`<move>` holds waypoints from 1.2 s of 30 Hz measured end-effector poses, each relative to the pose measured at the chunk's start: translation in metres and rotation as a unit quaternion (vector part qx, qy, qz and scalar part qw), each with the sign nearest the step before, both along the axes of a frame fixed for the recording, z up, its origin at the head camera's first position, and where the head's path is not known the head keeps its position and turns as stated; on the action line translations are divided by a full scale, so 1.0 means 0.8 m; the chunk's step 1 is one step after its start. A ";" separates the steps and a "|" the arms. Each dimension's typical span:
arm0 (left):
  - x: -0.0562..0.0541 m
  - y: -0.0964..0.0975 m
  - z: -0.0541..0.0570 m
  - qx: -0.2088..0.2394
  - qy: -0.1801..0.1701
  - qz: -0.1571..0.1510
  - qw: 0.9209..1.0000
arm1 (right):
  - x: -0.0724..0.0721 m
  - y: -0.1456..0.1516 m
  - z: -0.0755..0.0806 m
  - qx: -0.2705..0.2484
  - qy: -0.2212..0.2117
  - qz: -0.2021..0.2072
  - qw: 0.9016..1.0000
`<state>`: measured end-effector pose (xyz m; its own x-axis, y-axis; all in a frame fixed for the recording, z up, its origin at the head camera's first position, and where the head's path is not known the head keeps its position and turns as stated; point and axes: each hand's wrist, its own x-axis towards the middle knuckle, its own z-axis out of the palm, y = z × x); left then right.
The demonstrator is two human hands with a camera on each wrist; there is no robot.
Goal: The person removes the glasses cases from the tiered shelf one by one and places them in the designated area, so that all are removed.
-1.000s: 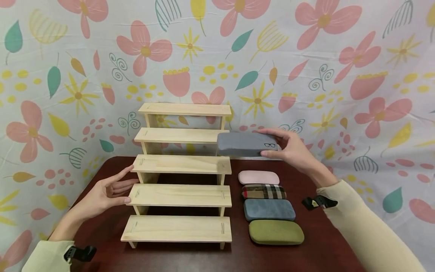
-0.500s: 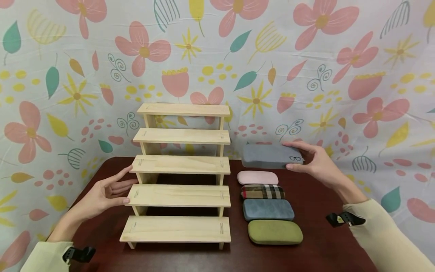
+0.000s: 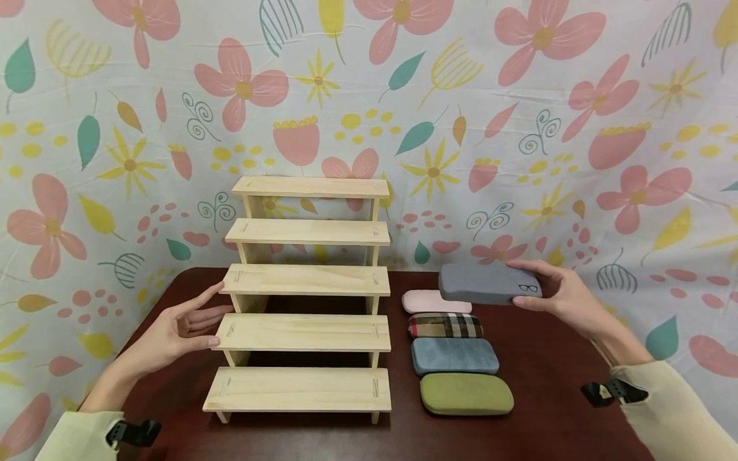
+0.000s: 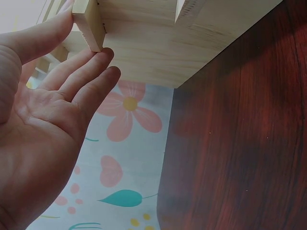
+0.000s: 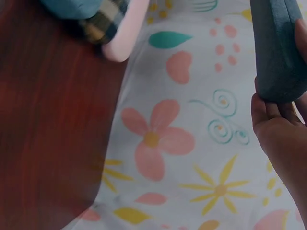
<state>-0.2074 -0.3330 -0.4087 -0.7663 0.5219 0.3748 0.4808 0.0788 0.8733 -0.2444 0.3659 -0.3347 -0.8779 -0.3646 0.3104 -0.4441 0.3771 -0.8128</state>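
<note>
A pale wooden stepped stand (image 3: 296,387) with several tiers stands on the table. My left hand (image 3: 167,333) is at its left side, fingers extended, the thumb at the second tier from the bottom and the index fingertip at the tier above. In the left wrist view, the thumb and fingertips meet a board end (image 4: 89,25). My right hand (image 3: 567,301) pinches the right end of a grey glasses case (image 3: 481,283) with a small glasses print, raised at the table's back right. The case overlaps a pink glasses case (image 3: 426,301) in the head view.
In front of the pink case, a plaid glasses case (image 3: 445,325), a blue glasses case (image 3: 455,356) and an olive green glasses case (image 3: 467,394) lie in a column, right of the stand. Behind the dark red table (image 3: 553,410) hangs a floral cloth (image 3: 357,83).
My right hand has carried the grey glasses case from beside the stand's upper tiers rightward and down, towards the back of the case column. The left hand stays at the stand.
</note>
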 end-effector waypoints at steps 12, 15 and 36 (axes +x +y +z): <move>0.000 -0.002 0.000 0.004 -0.012 -0.001 1.000 | 0.009 0.048 -0.036 0.050 -0.007 -0.042 0.998; 0.000 -0.002 0.000 0.006 -0.019 -0.005 1.000 | 0.011 0.062 -0.045 0.059 -0.016 -0.053 0.997; 0.002 -0.002 -0.001 -0.008 -0.017 0.011 1.000 | 0.018 0.126 -0.084 0.086 -0.054 -0.060 0.993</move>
<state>-0.2059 -0.3345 -0.4092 -0.7896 0.5113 0.3393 0.4485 0.1033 0.8878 -0.2296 0.4668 -0.4022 -0.9429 -0.2949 0.1548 -0.3018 0.5602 -0.7714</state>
